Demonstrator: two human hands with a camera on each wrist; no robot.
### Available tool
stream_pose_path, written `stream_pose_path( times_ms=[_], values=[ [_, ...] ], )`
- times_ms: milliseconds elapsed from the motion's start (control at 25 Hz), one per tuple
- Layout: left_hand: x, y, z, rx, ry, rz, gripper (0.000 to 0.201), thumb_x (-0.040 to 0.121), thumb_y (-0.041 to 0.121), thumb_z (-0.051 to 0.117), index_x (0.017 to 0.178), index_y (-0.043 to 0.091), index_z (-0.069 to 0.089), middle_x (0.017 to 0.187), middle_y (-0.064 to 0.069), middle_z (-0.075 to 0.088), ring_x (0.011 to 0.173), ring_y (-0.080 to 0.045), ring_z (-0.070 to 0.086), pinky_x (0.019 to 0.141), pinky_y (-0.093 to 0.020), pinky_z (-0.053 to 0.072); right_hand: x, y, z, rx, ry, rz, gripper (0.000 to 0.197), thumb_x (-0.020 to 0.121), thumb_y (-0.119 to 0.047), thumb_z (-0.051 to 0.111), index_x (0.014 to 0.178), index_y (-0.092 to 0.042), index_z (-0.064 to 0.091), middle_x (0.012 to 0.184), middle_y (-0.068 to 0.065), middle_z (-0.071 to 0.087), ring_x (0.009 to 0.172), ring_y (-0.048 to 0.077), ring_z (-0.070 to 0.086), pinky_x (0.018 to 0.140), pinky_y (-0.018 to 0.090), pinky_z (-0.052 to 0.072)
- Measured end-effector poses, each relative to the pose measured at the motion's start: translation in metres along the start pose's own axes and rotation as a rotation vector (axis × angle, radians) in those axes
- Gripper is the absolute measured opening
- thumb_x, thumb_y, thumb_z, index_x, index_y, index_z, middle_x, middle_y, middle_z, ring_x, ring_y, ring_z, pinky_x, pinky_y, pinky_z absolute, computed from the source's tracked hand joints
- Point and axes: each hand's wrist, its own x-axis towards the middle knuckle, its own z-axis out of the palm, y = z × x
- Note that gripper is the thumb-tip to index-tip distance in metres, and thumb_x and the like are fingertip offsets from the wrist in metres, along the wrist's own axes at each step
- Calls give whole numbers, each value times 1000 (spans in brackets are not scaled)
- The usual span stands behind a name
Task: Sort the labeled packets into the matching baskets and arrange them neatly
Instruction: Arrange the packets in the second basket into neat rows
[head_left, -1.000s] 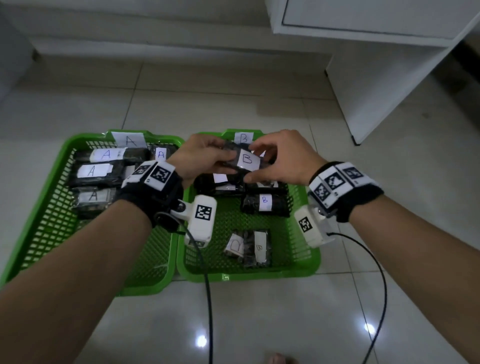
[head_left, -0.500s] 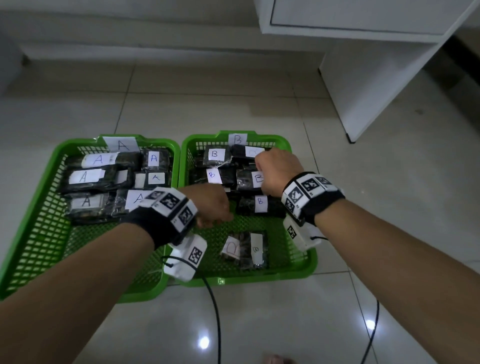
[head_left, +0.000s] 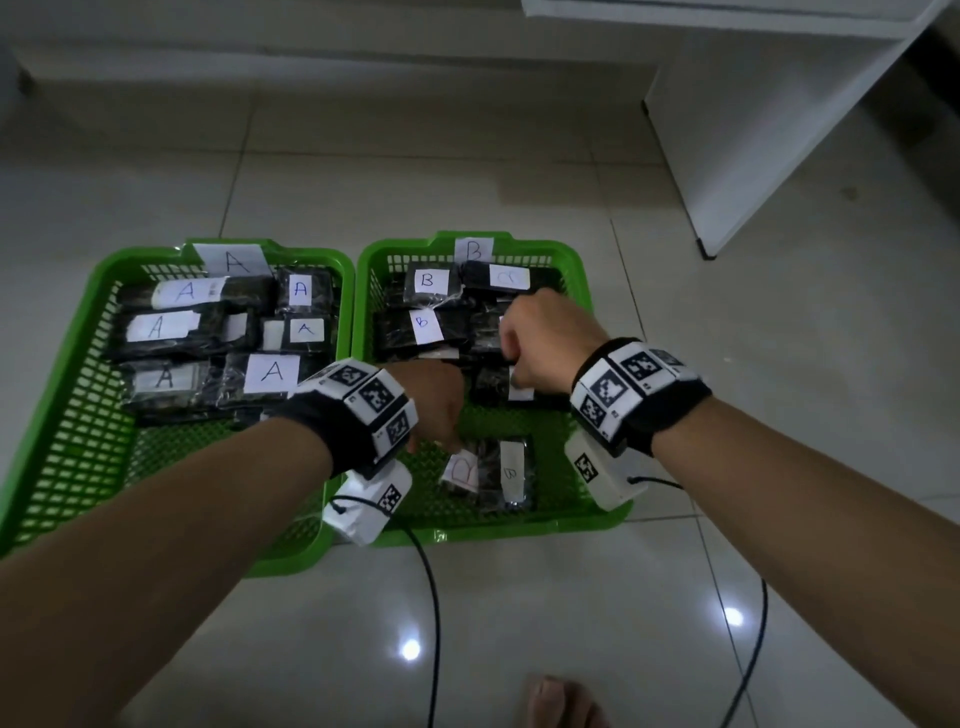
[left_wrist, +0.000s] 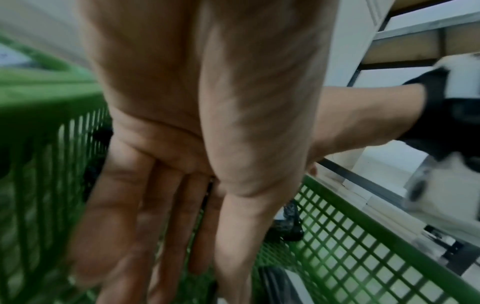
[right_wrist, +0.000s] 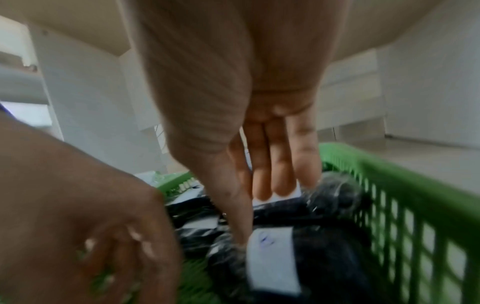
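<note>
Crinkly black wrap lies under the right hand (right_wrist: 259, 144), whose straight fingers (right_wrist: 283, 174) press the B packets (head_left: 431, 325); the left hand (head_left: 434, 402), fingers straight and empty, hovers inside the B basket (head_left: 597, 514); a careless nudge could skew the stacked rows

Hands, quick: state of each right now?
Left hand: open, fingers straight, holding nothing, over the green plastic B basket.
Right hand: open, straight fingers touching a black B-labelled packet.

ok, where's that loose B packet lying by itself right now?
In the head view the lone B packet lies at the near end of the right basket, apart from the stacked rows, just right of the left hand.
</note>
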Motion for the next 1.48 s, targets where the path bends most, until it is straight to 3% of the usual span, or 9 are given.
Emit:
stream_pose_path(
  times_ms=[240,440,600,760,880,1000,1080,1240,1480],
  values=[
    [11,8,17,-103,-70,-8,25,83,37,78,93,14,75,65,3,70,48,-9,65,40,-17,45,-18,-11,37,-110,-341,-146,43,67,-19,90,104,-9,71,104,7,68,90,25,66,74,33,57],
    [6,0,13,-209,-151,-1,27,81,33,79,91,8,74,81,-9,76,73,-20,74,55,-27,57,-22,3,25,11,-463,-180,32,80,-31,84,106,-13,78,99,0,74,88,18,67,76,30,56],
    [-12,-14,-11,-437,-7,48,23,92,32,67,107,15,63,93,-9,72,72,-20,67,57,-29,54,-12,24,-6,300,-390,-88,11,95,-29,67,105,-24,67,100,-6,66,96,22,66,78,40,56],
    [-25,-29,-37,-652,369,8,29,104,24,40,100,5,62,85,-7,61,65,-19,55,53,-27,44,-5,30,-28,779,-341,98,12,103,-8,48,107,-11,59,105,14,68,93,34,70,76,47,62],
    [-28,-36,-51,-690,706,-96,37,104,29,35,79,13,57,72,-2,56,60,-16,50,53,-27,38,5,34,-32,603,-50,174,29,101,-12,40,74,-15,51,76,4,54,77,28,57,58,28,47],
    [-22,-36,-59,-598,873,-37,54,95,63,45,81,13,58,71,2,61,60,-15,55,56,-27,38,11,35,-29,575,76,186,44,102,-36,40,78,-6,61,70,6,61,71,32,60,58,32,44],
    [-11,-38,-65,-460,922,-40,63,75,74,64,92,14,54,78,4,62,65,-14,58,54,-28,43,12,27,-28,666,122,138,55,100,-55,44,82,-9,68,75,7,70,68,26,68,60,29,49],
    [20,-35,-76,-225,895,19,66,62,51,79,105,19,40,86,2,61,74,-20,63,58,-33,54,21,10,-32,575,114,20,32,94,-62,54,77,-35,51,82,-13,63,73,6,62,60,19,42],
    [39,-38,-84,-54,775,-112,59,66,37,80,106,20,40,85,-1,64,70,-22,63,62,-37,58,40,37,-6,527,18,115,78,70,-68,78,121,-19,45,107,-8,61,86,6,59,62,19,42]
  ],
)
